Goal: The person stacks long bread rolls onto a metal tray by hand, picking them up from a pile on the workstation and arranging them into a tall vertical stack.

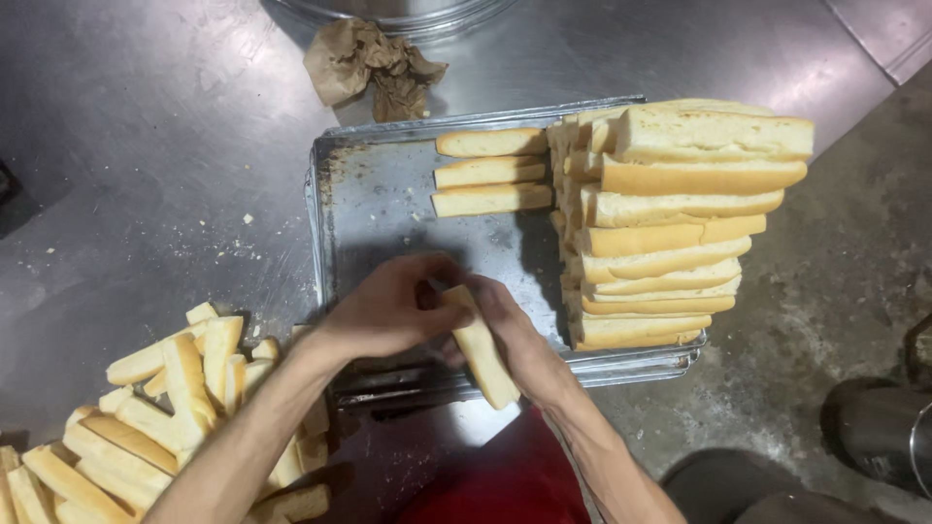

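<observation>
Steel table (146, 146) carries a metal tray (388, 204). Over the tray's near edge, your left hand (383, 311) and right hand (515, 340) both grip one bread stick (482, 354), fingers (437, 315) curled around its upper end, lower end protruding free.

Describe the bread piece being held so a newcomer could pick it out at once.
Start at the metal tray in the middle of the steel table. Over its near edge, the left hand and right hand meet around one pale bread stick. Unlike the stacked loaves or the heaped sticks, it alone is lifted and held.
</observation>
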